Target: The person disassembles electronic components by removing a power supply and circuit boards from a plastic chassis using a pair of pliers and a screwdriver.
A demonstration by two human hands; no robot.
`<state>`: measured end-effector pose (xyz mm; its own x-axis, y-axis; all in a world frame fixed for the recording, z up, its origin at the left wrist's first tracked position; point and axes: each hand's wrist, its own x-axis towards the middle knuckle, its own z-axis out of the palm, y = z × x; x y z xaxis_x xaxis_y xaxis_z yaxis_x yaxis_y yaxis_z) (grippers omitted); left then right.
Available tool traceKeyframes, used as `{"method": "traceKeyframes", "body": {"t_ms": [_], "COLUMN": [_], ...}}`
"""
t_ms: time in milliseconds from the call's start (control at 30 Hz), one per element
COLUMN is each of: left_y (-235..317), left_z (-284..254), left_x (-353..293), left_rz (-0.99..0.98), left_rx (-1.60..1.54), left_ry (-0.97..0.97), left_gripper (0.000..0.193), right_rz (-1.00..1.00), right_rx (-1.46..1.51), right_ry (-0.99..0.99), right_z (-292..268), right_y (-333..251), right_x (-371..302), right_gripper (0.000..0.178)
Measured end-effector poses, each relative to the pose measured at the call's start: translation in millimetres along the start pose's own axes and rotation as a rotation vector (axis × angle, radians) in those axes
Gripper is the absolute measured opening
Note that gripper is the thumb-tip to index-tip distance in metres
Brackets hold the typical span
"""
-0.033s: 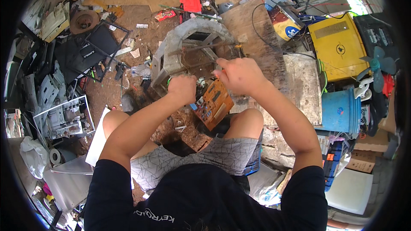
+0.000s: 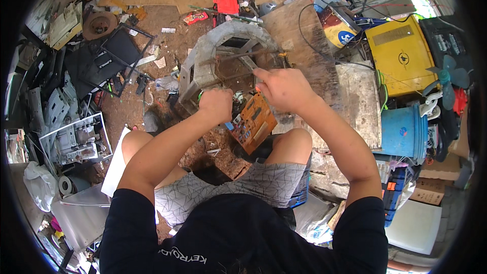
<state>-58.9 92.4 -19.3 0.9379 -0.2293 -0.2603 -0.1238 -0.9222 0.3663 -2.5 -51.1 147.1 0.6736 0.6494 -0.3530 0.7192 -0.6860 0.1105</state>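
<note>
Right hand [image 2: 286,90] shifted slightly; left grip [image 2: 216,106] fisted beside circuit board [image 2: 257,128].

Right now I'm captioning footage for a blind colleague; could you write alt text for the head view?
A person's left hand and right hand are at the far end of an orange circuit board, near a rounded grey frame. Scrap parts crowd the left; a yellow box and blue bucket are on the right.

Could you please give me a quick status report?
Left hand and right hand curled, grips hidden. Orange circuit board tilted near right knee. Grey polygonal frame just beyond hands.
</note>
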Motion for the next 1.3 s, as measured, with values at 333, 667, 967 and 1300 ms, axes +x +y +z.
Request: {"method": "traceKeyframes", "body": {"t_ms": [333, 667, 967, 1300], "left_y": [2, 3, 1, -2], "left_z": [-6, -4, -4, -2], "left_x": [0, 2, 1, -1], "left_rz": [-0.02, -0.005, -0.027, -0.004], "left_rx": [0.002, 0.022, 0.025, 0.004], "left_ry": [-0.061, -0.057, -0.063, -0.051], "left_gripper": [0.045, 0.047, 0.051, 0.052], "right_rz": [-0.076, 0.513, 0.483, 0.873], "right_rx": [-0.06, 1.118, 0.775, 1.22], "right_ry": [0.233, 0.574, 0.25, 0.27], "right_z": [18, 113, 161, 196], "right_y": [10, 41, -35, -14], "right_x": [-12, -59, -78, -99], "right_gripper": [0.022, 0.03, 0.035, 0.04]}}
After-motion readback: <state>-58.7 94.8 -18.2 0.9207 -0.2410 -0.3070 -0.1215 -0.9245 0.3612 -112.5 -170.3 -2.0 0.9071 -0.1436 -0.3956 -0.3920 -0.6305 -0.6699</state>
